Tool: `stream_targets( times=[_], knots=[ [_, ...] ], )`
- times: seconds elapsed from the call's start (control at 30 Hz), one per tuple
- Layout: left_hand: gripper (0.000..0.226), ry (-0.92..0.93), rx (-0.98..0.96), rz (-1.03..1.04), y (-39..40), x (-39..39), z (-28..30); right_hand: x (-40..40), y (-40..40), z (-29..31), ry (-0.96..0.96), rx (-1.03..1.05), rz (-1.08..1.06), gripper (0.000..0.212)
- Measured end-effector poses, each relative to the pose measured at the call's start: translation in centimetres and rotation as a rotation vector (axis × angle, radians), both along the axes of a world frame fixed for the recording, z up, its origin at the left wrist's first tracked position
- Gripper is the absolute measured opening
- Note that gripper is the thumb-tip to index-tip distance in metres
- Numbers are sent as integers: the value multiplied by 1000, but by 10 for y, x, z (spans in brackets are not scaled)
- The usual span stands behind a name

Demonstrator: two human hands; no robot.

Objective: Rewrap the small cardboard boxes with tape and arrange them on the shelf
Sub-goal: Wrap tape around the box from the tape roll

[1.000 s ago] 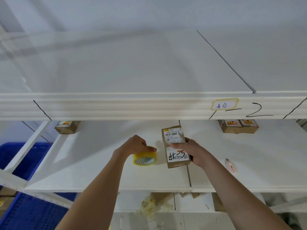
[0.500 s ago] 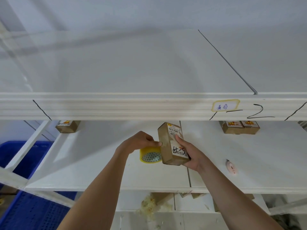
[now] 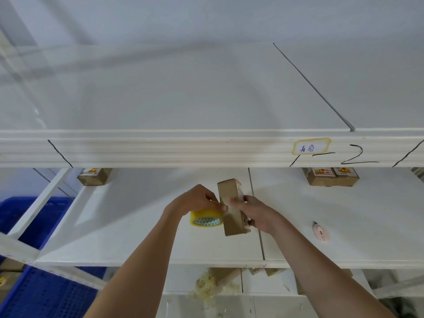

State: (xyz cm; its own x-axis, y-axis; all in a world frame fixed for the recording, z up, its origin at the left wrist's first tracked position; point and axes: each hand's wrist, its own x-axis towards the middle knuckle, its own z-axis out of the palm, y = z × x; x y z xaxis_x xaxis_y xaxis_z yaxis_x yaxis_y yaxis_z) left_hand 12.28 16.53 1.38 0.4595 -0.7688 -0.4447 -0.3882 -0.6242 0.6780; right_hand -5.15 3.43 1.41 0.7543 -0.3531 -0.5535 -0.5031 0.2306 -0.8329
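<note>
A small brown cardboard box (image 3: 231, 222) is held on edge above the white middle shelf (image 3: 128, 237), its labelled face turned to the right. My right hand (image 3: 257, 214) grips it from the right, fingers wrapped over its plain side. My left hand (image 3: 195, 199) holds a yellow roll of tape (image 3: 205, 218) against the box's left side, thumb and finger pinching at the box where a clear strip of tape lies.
One taped box (image 3: 94, 176) sits at the shelf's back left and two more (image 3: 330, 176) at the back right. A pink box cutter (image 3: 320, 232) lies right of my hand. Blue crates (image 3: 41, 294) stand lower left; tape scraps (image 3: 206, 286) litter the lower shelf.
My right hand lifted the box off the shelf and turned it from label-up onto its edge. My left hand brought the tape roll up against its side.
</note>
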Motion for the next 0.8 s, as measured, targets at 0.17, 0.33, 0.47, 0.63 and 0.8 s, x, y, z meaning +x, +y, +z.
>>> stream_targets(
  times=[0.17,0.33,0.47,0.63,0.8],
  knots=[
    [44,-18,25,-15,1,-6,-8,0,-4,-3,86,-102,51,56],
    [51,151,-5,-48,15,1,-14,-4,-9,-10,105,-113,-26,54],
    [51,212,20,-24,28,10,-21,-13,-14,-15,124,-95,-20,51],
    [50,176,49,-11,23,8,-20,-17,-13,-22,137,-76,-26,54],
    [63,-82,126,33,24,9,-25,-20,-18,-16,71,-27,-16,48]
  ],
)
